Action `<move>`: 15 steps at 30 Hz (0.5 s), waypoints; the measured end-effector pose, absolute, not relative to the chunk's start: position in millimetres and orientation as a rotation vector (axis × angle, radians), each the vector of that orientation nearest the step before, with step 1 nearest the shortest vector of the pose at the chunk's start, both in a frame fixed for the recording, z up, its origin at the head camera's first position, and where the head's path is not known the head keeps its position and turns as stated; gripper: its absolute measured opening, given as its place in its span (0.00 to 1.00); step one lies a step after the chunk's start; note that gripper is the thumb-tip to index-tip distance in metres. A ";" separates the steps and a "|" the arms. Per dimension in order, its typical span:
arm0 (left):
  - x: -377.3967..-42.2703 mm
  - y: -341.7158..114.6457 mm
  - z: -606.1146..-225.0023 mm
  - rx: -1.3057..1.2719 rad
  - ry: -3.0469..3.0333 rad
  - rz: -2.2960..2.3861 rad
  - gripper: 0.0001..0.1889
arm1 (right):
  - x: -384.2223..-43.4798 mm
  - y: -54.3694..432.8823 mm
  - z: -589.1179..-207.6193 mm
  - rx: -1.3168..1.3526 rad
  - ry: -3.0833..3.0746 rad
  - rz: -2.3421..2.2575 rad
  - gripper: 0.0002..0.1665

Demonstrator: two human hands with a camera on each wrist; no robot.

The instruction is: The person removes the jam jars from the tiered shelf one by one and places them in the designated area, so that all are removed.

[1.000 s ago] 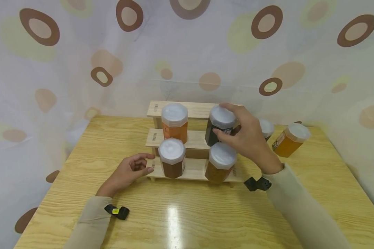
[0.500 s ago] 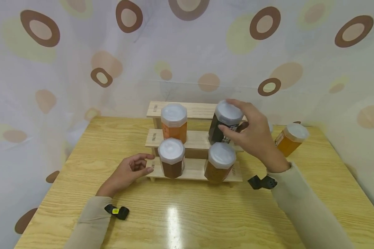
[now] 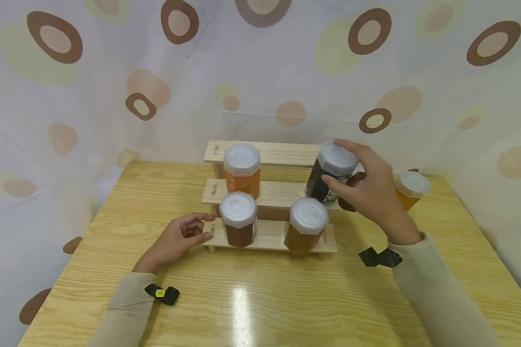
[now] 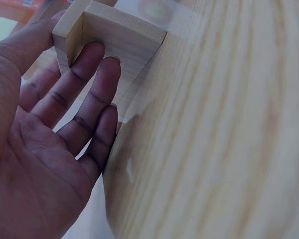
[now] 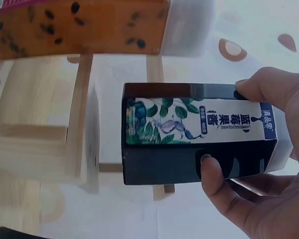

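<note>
My right hand (image 3: 369,185) grips a dark blueberry jam jar (image 5: 199,164) with a pale octagonal lid, thumb on its near side. The jar leans slightly and overlaps the right end of the middle shelf in the head view. My left hand (image 3: 178,238) holds the left end of the bottom shelf of a three-step wooden rack (image 3: 269,231), thumb and index finger at the board, other fingers loosely bent. On the rack stand an orange jar (image 3: 243,183) at middle left, a brown jar (image 3: 239,233) at bottom left and an amber jar with dark seeds (image 5: 79,30) at bottom right.
Behind my right wrist, an orange-yellow jar (image 3: 408,197) stands on the wooden table (image 3: 191,308). Part of another dark brown thing (image 3: 346,204) shows between the held jar and my hand. A patterned cloth (image 3: 260,72) hangs close behind the rack.
My right hand has carried the blueberry jam jar rightward from its place on the middle shelf to that shelf's right end. My left hand stays put at the rack.
</note>
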State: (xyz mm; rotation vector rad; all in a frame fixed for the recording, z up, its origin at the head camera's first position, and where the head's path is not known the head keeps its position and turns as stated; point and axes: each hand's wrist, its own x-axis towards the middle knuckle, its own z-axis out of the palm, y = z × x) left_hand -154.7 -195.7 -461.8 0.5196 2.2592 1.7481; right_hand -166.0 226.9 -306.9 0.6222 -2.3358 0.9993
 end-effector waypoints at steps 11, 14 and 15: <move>-154.8 -196.0 -460.8 0.522 2.268 1.733 0.21 | -155.5 247.9 -308.6 0.552 -2.329 1.001 0.42; -154.6 -195.9 -461.2 0.525 2.265 1.739 0.21 | -153.8 255.1 -308.5 0.537 -2.343 0.991 0.43; -154.4 -195.8 -461.4 0.528 2.265 1.740 0.21 | -153.2 257.7 -308.8 0.533 -2.347 0.989 0.43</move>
